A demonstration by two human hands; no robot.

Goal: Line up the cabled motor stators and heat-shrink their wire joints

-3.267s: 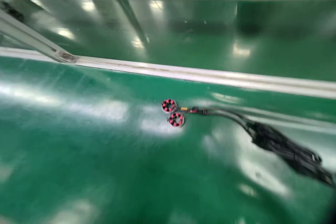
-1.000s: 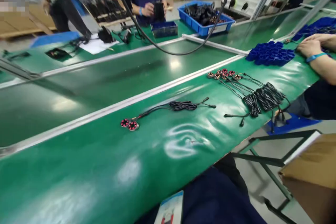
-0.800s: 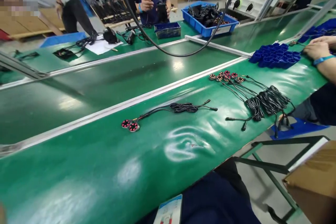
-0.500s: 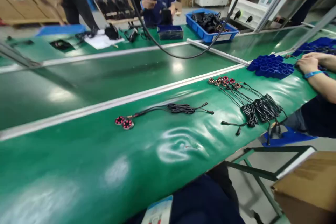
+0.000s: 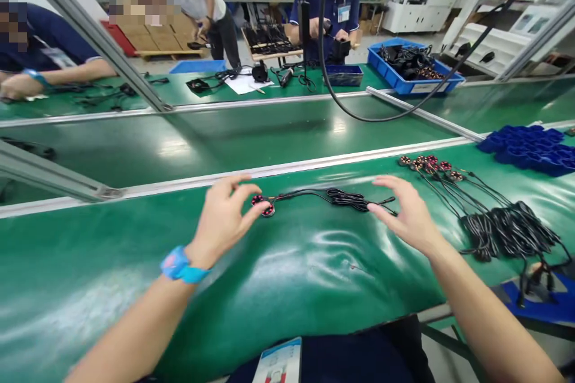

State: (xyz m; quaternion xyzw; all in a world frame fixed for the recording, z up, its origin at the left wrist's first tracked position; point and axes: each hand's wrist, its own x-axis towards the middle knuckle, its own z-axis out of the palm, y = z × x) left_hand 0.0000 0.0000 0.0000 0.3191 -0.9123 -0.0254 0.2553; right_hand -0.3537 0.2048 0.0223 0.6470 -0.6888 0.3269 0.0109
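Two small round motor stators (image 5: 268,209) with red and black coils lie on the green mat, joined to a thin black lead. Its coiled black cable (image 5: 348,198) lies to the right and ends in small plugs. Over the left edge of the stators hovers my left hand (image 5: 227,212), thumb and fingers apart, a blue band on its wrist. My right hand (image 5: 406,212) is spread beside the plug end of the cable, its thumb close to the coil. Neither hand holds anything.
Several more stators (image 5: 431,164) with bundled black cables (image 5: 507,230) lie on the right, near a blue honeycomb tray (image 5: 530,146). A metal rail (image 5: 278,171) runs behind. A black cable loop (image 5: 359,118) hangs ahead. Co-workers stand across the line beside a blue bin (image 5: 415,87).
Both my hands have come into view and reached to either end of the stators and cable. My view has turned left, so the co-worker's hands at right are out of sight.
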